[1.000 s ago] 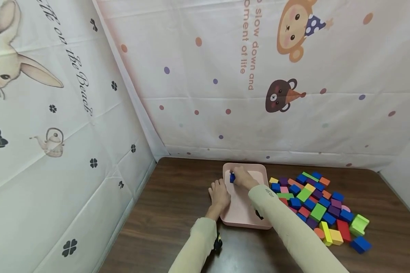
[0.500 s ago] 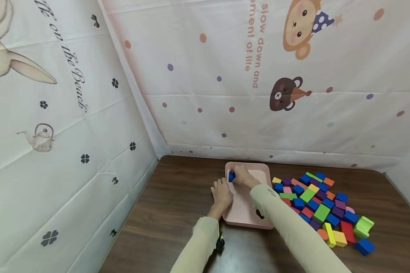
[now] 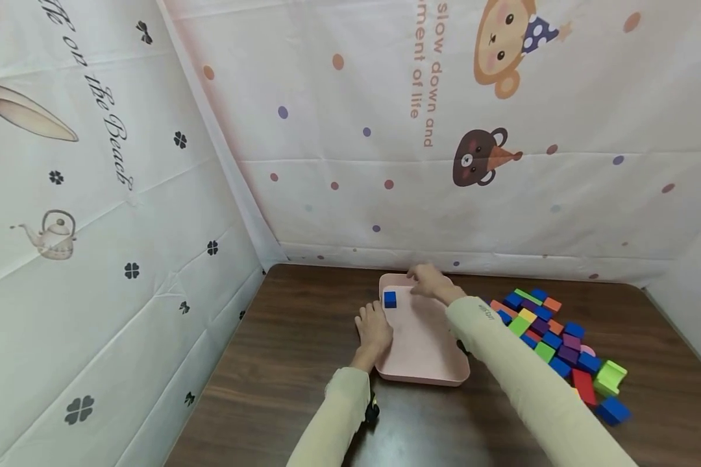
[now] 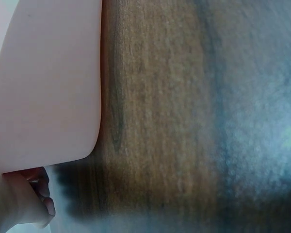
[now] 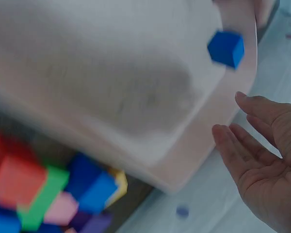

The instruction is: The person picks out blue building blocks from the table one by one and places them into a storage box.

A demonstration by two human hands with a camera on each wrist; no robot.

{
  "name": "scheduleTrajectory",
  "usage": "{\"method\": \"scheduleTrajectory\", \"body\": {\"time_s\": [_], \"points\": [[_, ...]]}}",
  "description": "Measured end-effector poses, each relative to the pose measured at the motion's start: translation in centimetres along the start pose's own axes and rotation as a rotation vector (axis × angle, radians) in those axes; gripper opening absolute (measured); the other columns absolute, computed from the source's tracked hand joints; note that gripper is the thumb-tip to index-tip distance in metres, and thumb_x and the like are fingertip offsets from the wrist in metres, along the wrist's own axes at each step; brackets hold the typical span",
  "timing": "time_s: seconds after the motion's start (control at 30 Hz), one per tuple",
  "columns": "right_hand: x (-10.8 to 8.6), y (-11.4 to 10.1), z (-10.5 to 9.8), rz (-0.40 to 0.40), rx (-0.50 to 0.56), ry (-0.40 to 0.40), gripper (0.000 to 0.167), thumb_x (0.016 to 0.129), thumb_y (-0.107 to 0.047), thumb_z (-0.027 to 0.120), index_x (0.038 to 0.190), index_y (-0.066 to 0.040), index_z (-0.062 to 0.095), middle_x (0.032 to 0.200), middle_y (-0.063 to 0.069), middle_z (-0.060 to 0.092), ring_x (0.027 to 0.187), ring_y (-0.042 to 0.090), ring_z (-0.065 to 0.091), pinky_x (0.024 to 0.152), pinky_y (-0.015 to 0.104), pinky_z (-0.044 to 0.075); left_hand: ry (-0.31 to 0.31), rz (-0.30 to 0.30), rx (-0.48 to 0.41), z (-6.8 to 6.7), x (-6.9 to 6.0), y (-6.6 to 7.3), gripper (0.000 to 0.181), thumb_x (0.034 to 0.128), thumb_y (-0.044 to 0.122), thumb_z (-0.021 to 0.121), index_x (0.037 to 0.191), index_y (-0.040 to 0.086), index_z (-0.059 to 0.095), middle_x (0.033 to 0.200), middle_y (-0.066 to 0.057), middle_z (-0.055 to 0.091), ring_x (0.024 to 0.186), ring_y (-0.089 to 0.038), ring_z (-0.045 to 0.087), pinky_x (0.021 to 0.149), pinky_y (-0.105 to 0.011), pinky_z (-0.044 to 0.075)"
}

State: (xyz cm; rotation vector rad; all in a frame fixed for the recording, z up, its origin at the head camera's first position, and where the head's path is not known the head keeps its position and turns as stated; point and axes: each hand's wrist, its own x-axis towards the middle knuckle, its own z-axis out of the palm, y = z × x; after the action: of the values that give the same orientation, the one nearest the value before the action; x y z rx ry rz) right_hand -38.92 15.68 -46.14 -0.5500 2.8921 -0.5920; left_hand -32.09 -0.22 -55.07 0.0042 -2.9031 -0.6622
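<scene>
A shallow pink tray (image 3: 423, 337) sits on the table, and a blue cube block (image 3: 390, 299) lies in its far left corner. At the tray's left side, my left hand (image 3: 375, 329) holds the wall; in the left wrist view the hand (image 4: 22, 201) shows at the lower left with fingers curled by the tray wall (image 4: 48, 87). My right hand (image 3: 431, 283) hovers over the tray's far rim. In the right wrist view this hand (image 5: 266, 155) has its fingers spread loosely with nothing between them, apart from the blue cube (image 5: 226, 48).
A pile of coloured blocks (image 3: 540, 327) in blue, green, red, purple and yellow spreads right of the tray, partly behind my right sleeve. A light green curved block (image 3: 610, 377) and a blue block (image 3: 613, 410) lie at its near right. Printed curtains (image 3: 327, 149) stand behind the table.
My right hand has let go of the blue cube in the tray's far left corner and moved right, toward the far rim. My left hand stays at the tray's left side.
</scene>
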Motion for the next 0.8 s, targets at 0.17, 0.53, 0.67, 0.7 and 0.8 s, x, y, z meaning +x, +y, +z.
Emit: {"method": "scheduleTrajectory", "body": {"time_s": [0.17,0.53,0.67,0.7,0.8], "points": [[-2.2,2.6,-3.1,0.044,-0.024,-0.028,0.033,0.097,-0.003,0.061,0.127,0.010,0.064,0.129,0.031,0.064,0.120,0.046,0.062,0.097,0.053,0.055,-0.011,0.001,-0.043,0.2,0.1,0.0,0.043,0.0874,0.003,0.071,0.127,-0.001,0.056,0.117,-0.018,0.062,0.108,-0.032,0.051,0.088,-0.045,0.039],[-6.3,5.8,-6.0,0.061,-0.113,-0.148,0.025,0.085,0.001,0.074,0.110,0.007,0.072,0.106,0.022,0.071,0.098,0.034,0.069,0.086,0.046,0.059,0.015,0.014,-0.048,0.4,0.7,-0.5,0.039,0.0890,0.002,0.069,0.125,-0.001,0.056,0.115,-0.018,0.062,0.107,-0.033,0.051,0.089,-0.046,0.040],[-6.9,6.5,-5.2,0.099,-0.105,-0.217,0.029,0.086,-0.002,0.076,0.114,0.005,0.070,0.109,0.021,0.069,0.098,0.031,0.067,0.087,0.044,0.058,0.043,0.024,-0.043,0.3,0.7,-0.5,0.037,0.0891,0.002,0.068,0.124,-0.001,0.057,0.114,-0.019,0.061,0.108,-0.033,0.050,0.091,-0.048,0.040],[-7.0,6.7,-4.9,0.108,-0.102,-0.228,0.029,0.086,-0.002,0.076,0.115,0.004,0.071,0.109,0.020,0.070,0.096,0.029,0.067,0.086,0.043,0.058,0.048,0.027,-0.045,0.3,0.6,-0.4,0.037,0.0891,0.002,0.068,0.124,-0.001,0.057,0.114,-0.019,0.061,0.108,-0.034,0.050,0.091,-0.048,0.040],[-7.4,7.2,-4.0,0.087,-0.102,-0.257,0.029,0.084,-0.001,0.076,0.112,0.001,0.072,0.106,0.019,0.071,0.090,0.024,0.067,0.080,0.039,0.059,0.049,0.033,-0.046,0.5,0.1,-0.4,0.038,0.0885,0.003,0.069,0.124,-0.001,0.057,0.115,-0.019,0.062,0.108,-0.034,0.051,0.092,-0.049,0.040]]}}
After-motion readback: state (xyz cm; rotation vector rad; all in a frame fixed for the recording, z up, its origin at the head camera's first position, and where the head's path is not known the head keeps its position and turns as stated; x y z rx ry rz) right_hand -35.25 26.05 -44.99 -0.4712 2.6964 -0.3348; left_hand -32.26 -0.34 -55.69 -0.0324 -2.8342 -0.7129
